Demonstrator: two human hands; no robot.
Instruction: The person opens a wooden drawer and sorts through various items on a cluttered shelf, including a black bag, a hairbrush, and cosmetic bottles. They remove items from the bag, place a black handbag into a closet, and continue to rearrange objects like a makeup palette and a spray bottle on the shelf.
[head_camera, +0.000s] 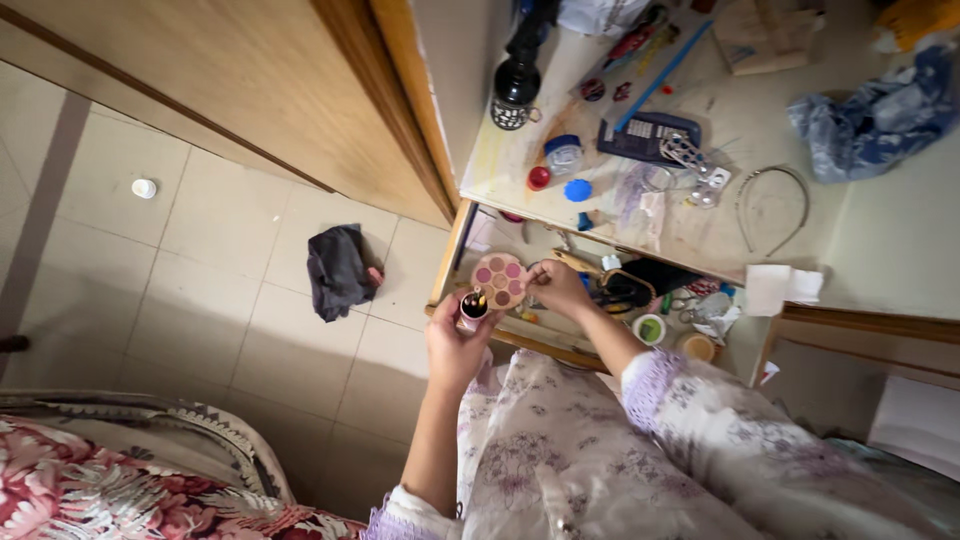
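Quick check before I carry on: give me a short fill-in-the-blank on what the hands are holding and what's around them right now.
1. The left hand holds a round makeup palette with pans in shades of ____.
2. Both hands are over an open ____ under the tabletop.
3. The dark cloth lies on the tiled ____.
4. The thin headband on the tabletop is curved like an ____.

Missing words: pink; drawer; floor; arch

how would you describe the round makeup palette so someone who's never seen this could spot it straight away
Start at the cluttered pale dressing table and drop to the open drawer under its front edge. Over the drawer's left end, the left hand holds a small tube, and the round makeup palette sits just above it. It is the only flat disc with pink and red circular pans.
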